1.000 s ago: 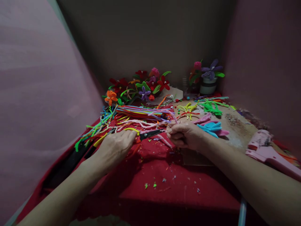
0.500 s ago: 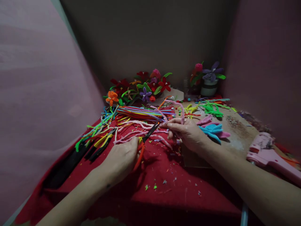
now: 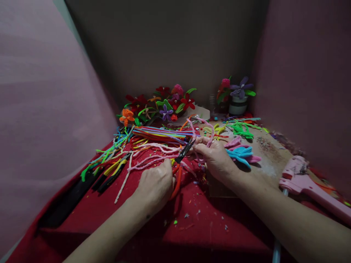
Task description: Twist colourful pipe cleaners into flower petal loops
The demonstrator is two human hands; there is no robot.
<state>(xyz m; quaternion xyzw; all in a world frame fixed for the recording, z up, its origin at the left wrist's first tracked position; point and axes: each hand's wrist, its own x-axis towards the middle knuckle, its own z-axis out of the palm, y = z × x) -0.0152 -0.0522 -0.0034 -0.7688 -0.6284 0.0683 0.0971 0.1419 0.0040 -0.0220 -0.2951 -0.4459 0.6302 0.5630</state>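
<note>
**Hands: left on tool, right pinching pink pipe cleaner**

Left hand [image 3: 157, 180] closed round the handles of an orange-and-yellow-handled tool [image 3: 181, 157]; pliers or scissors, can't tell. Right hand [image 3: 214, 155] has thumb and finger pinched shut on the pink pipe cleaner [image 3: 212, 133], its loose lengths looping up above the grip. Work is mid-counter [image 3: 211, 226], by the left edge of the brown board [image 3: 263, 153]. Tool tip is right at the right fingertips; whether it bites the pipe cleaner, can't tell.

My read: step in hand is trimming or bending at the pinch. Next move calls for a steady right pinch, fingertips clear of the tip, and a controlled left squeeze. Glue gun [image 3: 298, 179] sits at the board's right edge.
</note>
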